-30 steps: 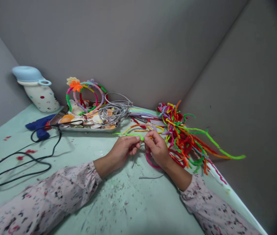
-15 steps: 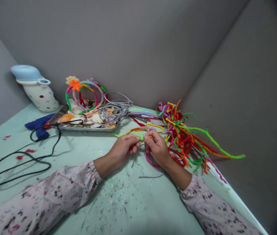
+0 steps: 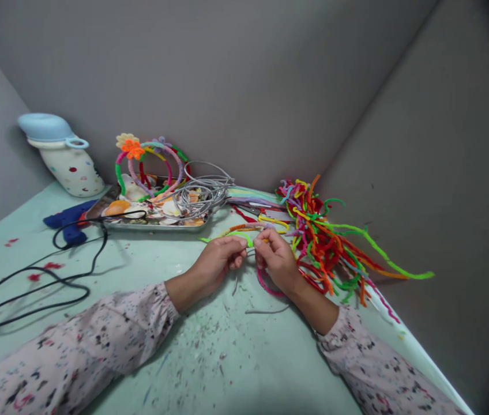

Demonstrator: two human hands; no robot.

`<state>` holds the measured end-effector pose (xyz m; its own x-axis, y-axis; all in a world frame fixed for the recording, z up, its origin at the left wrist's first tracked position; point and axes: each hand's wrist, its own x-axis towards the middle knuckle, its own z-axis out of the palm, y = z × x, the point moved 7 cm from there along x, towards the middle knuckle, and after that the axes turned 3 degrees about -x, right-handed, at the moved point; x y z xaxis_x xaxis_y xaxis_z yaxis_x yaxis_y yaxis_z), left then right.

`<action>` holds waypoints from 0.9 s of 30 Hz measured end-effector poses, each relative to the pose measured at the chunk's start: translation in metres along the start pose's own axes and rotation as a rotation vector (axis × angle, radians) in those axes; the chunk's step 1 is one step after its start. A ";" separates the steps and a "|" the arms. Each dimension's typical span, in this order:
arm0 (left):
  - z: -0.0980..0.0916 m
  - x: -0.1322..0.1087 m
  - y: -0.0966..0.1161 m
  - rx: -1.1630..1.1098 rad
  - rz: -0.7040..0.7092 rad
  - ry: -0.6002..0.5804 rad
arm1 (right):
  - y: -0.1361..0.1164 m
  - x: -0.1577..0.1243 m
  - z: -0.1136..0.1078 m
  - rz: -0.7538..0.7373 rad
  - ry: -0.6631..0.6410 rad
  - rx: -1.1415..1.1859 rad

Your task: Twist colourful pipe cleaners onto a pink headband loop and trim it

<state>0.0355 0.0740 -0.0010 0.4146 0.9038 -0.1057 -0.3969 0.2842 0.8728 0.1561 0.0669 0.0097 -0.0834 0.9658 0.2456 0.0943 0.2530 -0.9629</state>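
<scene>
My left hand [image 3: 218,259] is closed in a pinch on a bright green pipe cleaner [image 3: 243,235], whose loose tail shows behind the knuckles. Close beside it, fingertips nearly touching, my right hand [image 3: 277,259] pinches the same work: a ring partly wrapped in coloured pipe cleaner. Orange and pale wrapping runs behind the hands, and a pink wrapped stretch [image 3: 266,285] curves under my right hand. Bare grey wire [image 3: 235,285] pokes out below the fingers. Exactly what lies between the fingertips is mostly hidden.
Rightward lies a tangled heap of pipe cleaners [image 3: 318,242]. Behind are yellow-handled scissors [image 3: 274,222] and a metal tray [image 3: 153,229] bearing scraps, coiled grey wire [image 3: 203,193] and wrapped headbands [image 3: 130,167]. A blue glue gun [image 3: 71,222], black cord [image 3: 84,288] and bottle [image 3: 67,161] stand left.
</scene>
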 end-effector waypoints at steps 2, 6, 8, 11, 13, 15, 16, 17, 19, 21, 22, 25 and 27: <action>0.000 0.000 0.000 -0.003 -0.002 0.002 | 0.000 0.000 0.001 0.002 -0.006 -0.002; -0.001 0.000 0.000 0.008 0.009 0.025 | 0.000 0.000 0.000 0.010 0.000 -0.012; -0.001 0.000 0.000 0.019 0.023 0.035 | 0.000 0.000 0.000 0.013 0.007 -0.006; 0.002 -0.001 0.000 0.014 0.020 0.013 | -0.001 0.000 -0.001 0.016 0.014 0.017; 0.003 -0.002 0.000 -0.002 0.011 -0.006 | 0.000 0.001 -0.001 0.023 0.014 0.037; 0.004 -0.002 0.000 -0.014 0.007 -0.005 | 0.001 0.001 -0.001 0.029 0.013 0.045; 0.004 -0.002 0.001 -0.018 0.006 0.001 | 0.001 0.002 0.000 0.031 0.010 0.046; 0.003 -0.002 0.001 -0.021 0.005 0.008 | 0.001 0.002 0.000 0.032 0.008 0.044; 0.002 -0.001 0.001 -0.022 0.008 0.018 | 0.001 0.001 0.001 0.035 0.003 0.038; 0.002 -0.001 0.001 -0.014 0.021 0.021 | 0.001 0.001 0.001 0.037 0.001 0.034; 0.002 -0.001 0.002 -0.004 0.028 0.024 | 0.001 0.001 0.001 0.037 0.000 0.031; 0.001 -0.001 0.003 0.034 0.048 0.039 | 0.001 0.000 0.001 0.038 -0.003 0.028; 0.001 -0.002 0.003 0.052 0.058 0.047 | 0.001 0.001 0.000 0.036 -0.002 0.028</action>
<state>0.0344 0.0728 0.0019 0.3525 0.9328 -0.0755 -0.3754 0.2149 0.9016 0.1558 0.0679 0.0089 -0.0822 0.9740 0.2110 0.0695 0.2168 -0.9737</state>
